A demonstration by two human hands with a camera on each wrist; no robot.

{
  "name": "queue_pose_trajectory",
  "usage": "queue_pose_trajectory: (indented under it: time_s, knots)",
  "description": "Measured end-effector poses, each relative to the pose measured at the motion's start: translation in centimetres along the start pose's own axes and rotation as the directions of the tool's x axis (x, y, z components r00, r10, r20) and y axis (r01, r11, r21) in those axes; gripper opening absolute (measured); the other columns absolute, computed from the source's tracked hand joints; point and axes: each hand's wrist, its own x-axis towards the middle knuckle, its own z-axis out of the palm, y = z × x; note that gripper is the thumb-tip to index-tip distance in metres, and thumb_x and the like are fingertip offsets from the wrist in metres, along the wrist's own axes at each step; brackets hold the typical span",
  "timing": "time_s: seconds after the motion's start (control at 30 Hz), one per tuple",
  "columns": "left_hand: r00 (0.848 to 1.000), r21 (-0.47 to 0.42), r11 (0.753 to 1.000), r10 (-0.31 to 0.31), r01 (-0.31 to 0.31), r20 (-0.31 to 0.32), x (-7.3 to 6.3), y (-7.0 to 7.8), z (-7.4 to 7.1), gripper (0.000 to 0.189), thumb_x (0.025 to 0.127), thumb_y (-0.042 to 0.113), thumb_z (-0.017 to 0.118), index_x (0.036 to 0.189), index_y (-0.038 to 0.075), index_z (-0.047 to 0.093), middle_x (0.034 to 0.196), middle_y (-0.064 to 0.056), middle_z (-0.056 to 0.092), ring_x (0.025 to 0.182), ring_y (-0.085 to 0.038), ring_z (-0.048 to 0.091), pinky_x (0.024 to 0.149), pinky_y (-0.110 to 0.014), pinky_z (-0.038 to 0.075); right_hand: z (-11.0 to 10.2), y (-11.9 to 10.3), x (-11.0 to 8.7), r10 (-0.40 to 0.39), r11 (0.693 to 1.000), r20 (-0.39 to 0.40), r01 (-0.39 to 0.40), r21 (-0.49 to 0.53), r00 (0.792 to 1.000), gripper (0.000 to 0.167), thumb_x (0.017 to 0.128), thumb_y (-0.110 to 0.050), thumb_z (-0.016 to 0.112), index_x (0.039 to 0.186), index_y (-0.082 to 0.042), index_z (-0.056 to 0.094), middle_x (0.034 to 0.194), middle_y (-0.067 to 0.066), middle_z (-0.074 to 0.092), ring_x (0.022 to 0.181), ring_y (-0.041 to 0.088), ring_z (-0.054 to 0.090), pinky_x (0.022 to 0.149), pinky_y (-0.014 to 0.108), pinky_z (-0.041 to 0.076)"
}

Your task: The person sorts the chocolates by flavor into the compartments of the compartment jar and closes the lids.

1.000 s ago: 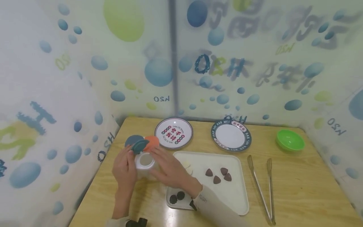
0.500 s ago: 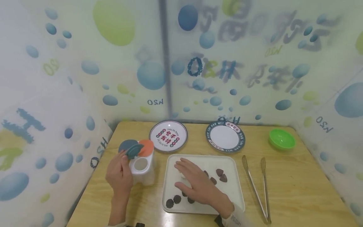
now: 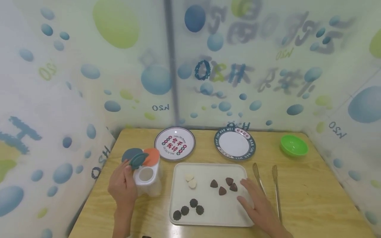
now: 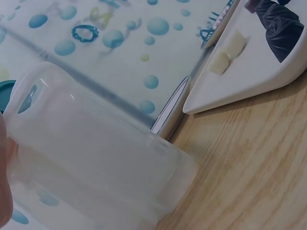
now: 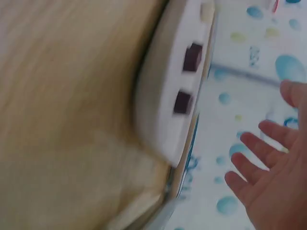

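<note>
My left hand [image 3: 123, 186] pinches the teal lid [image 3: 138, 161] of a translucent white container [image 3: 152, 188], holding it tipped up off a round opening. Blue [image 3: 131, 154] and orange [image 3: 151, 157] lids lie over its other openings. In the left wrist view, the container's side [image 4: 105, 153] fills much of the frame. Fingers spread, my right hand [image 3: 260, 206] holds nothing over the right edge of the white tray [image 3: 208, 216] and covers part of the metal tongs [image 3: 276, 191]. The right wrist view shows the same spread hand [image 5: 273, 187].
Brown triangular pieces [image 3: 222, 190], black ridged pieces [image 3: 185, 210] and whitish pieces [image 3: 192, 183] lie on the tray. Behind it stand a plate with red writing [image 3: 175, 134] and a dark-rimmed plate [image 3: 235, 144]. At the back right is a green bowl [image 3: 294, 145].
My right hand has left the container and moved right across the tray toward the tongs. The left hand keeps hold of the teal lid. The head view has shifted slightly.
</note>
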Motion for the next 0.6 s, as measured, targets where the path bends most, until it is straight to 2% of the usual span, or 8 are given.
queue_pose_trajectory:
  time_s: [0.07, 0.13, 0.2, 0.27, 0.37, 0.4, 0.47, 0.6]
  knots:
    - [1.0, 0.0, 1.0, -0.002, 0.002, 0.001, 0.0, -0.1, 0.0, 0.016, 0.092, 0.002, 0.062, 0.097, -0.004, 0.076, 0.101, -0.022, 0.075, 0.096, -0.043, 0.071, 0.104, -0.013, 0.041, -1.0, 1.5, -0.6, 0.089, 0.996, -0.005, -0.089, -0.023, 0.996, 0.05, 0.098, -0.03, 0.062, 0.141, -0.008, 0.05, 0.145, 0.017, 0.052, 0.136, 0.042, 0.044, 0.116, 0.049, 0.032]
    - [1.0, -0.001, 1.0, -0.008, 0.008, 0.011, 0.0, -0.2, 0.0, 0.016, 0.093, 0.002, 0.061, 0.097, -0.005, 0.075, 0.101, -0.022, 0.075, 0.097, -0.043, 0.071, 0.104, -0.013, 0.041, -2.1, 2.9, -1.1, 0.179, 0.982, 0.007, -0.178, -0.058, 0.984, 0.055, 0.099, -0.034, 0.059, 0.142, -0.001, 0.046, 0.144, 0.025, 0.049, 0.134, 0.048, 0.041, 0.105, 0.065, 0.034]
    - [1.0, -0.006, 1.0, -0.013, 0.013, 0.018, -0.1, -0.2, -0.1, 0.016, 0.093, 0.002, 0.062, 0.096, -0.005, 0.075, 0.102, -0.022, 0.075, 0.097, -0.043, 0.071, 0.104, -0.013, 0.041, -3.1, 4.2, -1.6, 0.267, 0.959, 0.027, -0.262, -0.105, 0.963, 0.064, 0.099, -0.041, 0.057, 0.143, 0.004, 0.042, 0.144, 0.031, 0.045, 0.131, 0.053, 0.04, 0.102, 0.069, 0.035]
    - [1.0, -0.015, 1.0, -0.015, 0.015, 0.022, -0.1, -0.3, -0.1, 0.016, 0.093, 0.002, 0.062, 0.095, -0.006, 0.075, 0.102, -0.022, 0.075, 0.097, -0.042, 0.07, 0.104, -0.013, 0.041, -3.8, 5.4, -1.9, 0.337, 0.934, 0.061, -0.325, -0.151, 0.94, 0.076, 0.097, -0.048, 0.058, 0.142, 0.011, 0.04, 0.138, 0.038, 0.046, 0.125, 0.056, 0.043, 0.098, 0.069, 0.037]
    - [1.0, -0.03, 1.0, -0.005, 0.006, 0.007, -0.1, -0.4, 0.0, 0.015, 0.092, 0.002, 0.062, 0.093, -0.006, 0.075, 0.1, -0.023, 0.075, 0.096, -0.043, 0.07, 0.104, -0.014, 0.042, -4.3, 6.6, -2.0, 0.464, 0.88, 0.161, -0.433, -0.193, 0.871, 0.096, 0.092, -0.064, 0.055, 0.143, 0.015, 0.034, 0.133, 0.041, 0.047, 0.115, 0.054, 0.053, 0.09, 0.065, 0.046]
    - [1.0, -0.034, 0.999, -0.001, 0.001, 0.001, -0.1, -0.4, 0.1, 0.015, 0.092, 0.001, 0.062, 0.093, -0.006, 0.075, 0.099, -0.023, 0.075, 0.095, -0.043, 0.07, 0.104, -0.015, 0.043, -4.3, 6.9, -1.9, 0.496, 0.865, 0.192, -0.46, -0.201, 0.847, 0.101, 0.09, -0.069, 0.054, 0.143, 0.015, 0.035, 0.13, 0.04, 0.05, 0.11, 0.051, 0.057, 0.085, 0.062, 0.05]
    - [1.0, -0.041, 0.999, 0.007, -0.007, -0.011, -0.1, -0.5, 0.1, 0.015, 0.092, 0.001, 0.062, 0.092, -0.007, 0.075, 0.098, -0.023, 0.075, 0.094, -0.043, 0.07, 0.103, -0.015, 0.044, -4.2, 7.4, -1.8, 0.534, 0.844, 0.234, -0.498, -0.198, 0.812, 0.106, 0.085, -0.075, 0.054, 0.141, 0.014, 0.036, 0.122, 0.037, 0.056, 0.099, 0.042, 0.063, 0.076, 0.054, 0.054]
    - [1.0, -0.051, 0.999, 0.011, -0.012, -0.021, -0.1, -0.6, 0.2, 0.015, 0.091, 0.001, 0.062, 0.09, -0.007, 0.075, 0.096, -0.023, 0.075, 0.093, -0.042, 0.07, 0.103, -0.016, 0.045, -3.5, 8.0, -1.5, 0.567, 0.823, 0.254, -0.536, -0.187, 0.783, 0.101, 0.084, -0.074, 0.058, 0.133, 0.013, 0.042, 0.104, 0.025, 0.064, 0.083, 0.027, 0.064, 0.062, 0.042, 0.054]
